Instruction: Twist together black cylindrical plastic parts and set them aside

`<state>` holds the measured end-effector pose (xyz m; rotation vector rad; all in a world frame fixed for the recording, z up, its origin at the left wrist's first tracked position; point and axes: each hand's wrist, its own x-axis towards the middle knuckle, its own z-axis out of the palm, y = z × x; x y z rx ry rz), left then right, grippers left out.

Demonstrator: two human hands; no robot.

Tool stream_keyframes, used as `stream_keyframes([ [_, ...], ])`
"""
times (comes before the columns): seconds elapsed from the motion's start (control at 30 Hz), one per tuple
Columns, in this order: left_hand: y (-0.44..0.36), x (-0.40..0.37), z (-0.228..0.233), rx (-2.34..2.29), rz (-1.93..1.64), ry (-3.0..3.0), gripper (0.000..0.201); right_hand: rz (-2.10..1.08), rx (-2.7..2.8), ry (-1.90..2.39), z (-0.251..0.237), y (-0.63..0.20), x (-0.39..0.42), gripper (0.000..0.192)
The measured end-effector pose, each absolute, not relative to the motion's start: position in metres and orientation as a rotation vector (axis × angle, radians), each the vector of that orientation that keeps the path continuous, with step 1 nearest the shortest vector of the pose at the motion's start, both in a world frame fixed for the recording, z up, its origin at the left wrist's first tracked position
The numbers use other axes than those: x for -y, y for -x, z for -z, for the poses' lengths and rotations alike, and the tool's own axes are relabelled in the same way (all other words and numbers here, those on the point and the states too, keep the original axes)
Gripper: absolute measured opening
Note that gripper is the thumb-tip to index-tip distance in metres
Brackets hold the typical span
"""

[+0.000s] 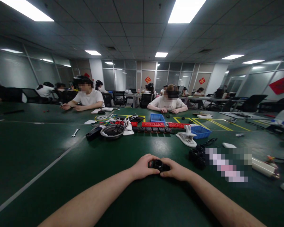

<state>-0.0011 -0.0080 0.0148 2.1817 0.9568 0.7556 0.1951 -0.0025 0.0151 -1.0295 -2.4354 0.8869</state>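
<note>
The left hand (pixel 145 166) and right hand (pixel 173 169) close from opposite sides around a small black part (pixel 158 164), thumbs on the side toward the near edge of the green surface (pixel 142 205), fingers curled beyond it. This two-sided hold likely steadies it and leaves its round ring facing up, in sight. Whether it touches the surface is hard to tell. Black pieces (pixel 197 156) lie toward the right edge, seemingly within easy reach. Red strips (pixel 152 124) and a blue tray (pixel 157 118) sit toward the far edge, perhaps to leave working room.
</note>
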Motion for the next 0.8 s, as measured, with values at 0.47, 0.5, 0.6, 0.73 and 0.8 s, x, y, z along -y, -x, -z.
stream_keyframes([
  [0.47, -0.001, 0.008, -0.011, -0.95, -0.758, -2.156, 0.042, -0.961, 2.345, 1.118, -0.013, -0.192, 0.002, 0.033],
  [0.5, -0.001, 0.009, -0.011, -0.964, -0.762, -2.15, 0.042, -0.921, 2.341, 1.151, -0.012, -0.191, 0.003, 0.034],
  [0.6, -0.006, 0.013, -0.009, -1.061, -0.797, -2.103, 0.042, -0.699, 2.333, 1.281, -0.005, -0.187, 0.004, 0.036],
  [0.73, -0.012, 0.018, -0.006, -1.195, -0.907, -2.019, 0.04, -0.359, 2.292, 1.453, 0.003, -0.177, 0.009, 0.04],
  [0.8, -0.013, 0.019, -0.005, -1.208, -0.932, -2.003, 0.039, -0.262, 2.283, 1.516, 0.003, -0.174, 0.013, 0.044],
])
